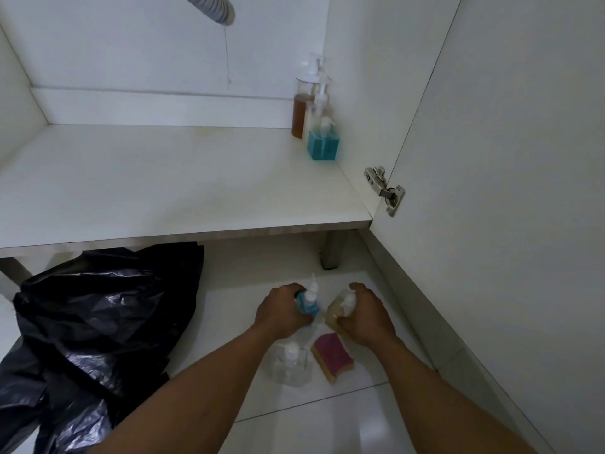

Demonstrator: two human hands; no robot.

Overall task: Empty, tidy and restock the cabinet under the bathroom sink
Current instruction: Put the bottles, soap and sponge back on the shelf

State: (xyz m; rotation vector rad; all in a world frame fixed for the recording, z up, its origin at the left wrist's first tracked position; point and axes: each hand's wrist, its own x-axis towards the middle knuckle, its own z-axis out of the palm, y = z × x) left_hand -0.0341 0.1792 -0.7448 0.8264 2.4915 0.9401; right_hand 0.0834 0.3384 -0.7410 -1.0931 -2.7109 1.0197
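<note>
Forearms (pixel 203 385) reach in from the lower edge toward the tiled floor (pixel 327 421) before the open cabinet. At far left a black bin bag (pixel 98 316) lies crumpled, partly under the cabinet's front edge. Left hand (pixel 281 311): fingers curled round a blue pump bottle (pixel 307 304), long axis upright, nozzle up. Right hand (pixel 366 314): fingers wrapped round an amber pump bottle (pixel 339 309), leaning slightly toward the blue one. Whether either bottle is clear of the floor cannot be told. Nearer the person, between the wrists, stand a clear pump bottle (pixel 289 362) and, just right of it, a pink-and-yellow sponge (pixel 332 357), neither gripped. Cabinet shelf (pixel 163 178) lies ahead of and above both hands. Its stock, three pump bottles (pixel 322 145), crowds the right rear corner, nearer the right hand. Judgement: restocking is in hand, with ample bare shelf leftward. At right, the open door (pixel 491 158) bounds the reach.
</note>
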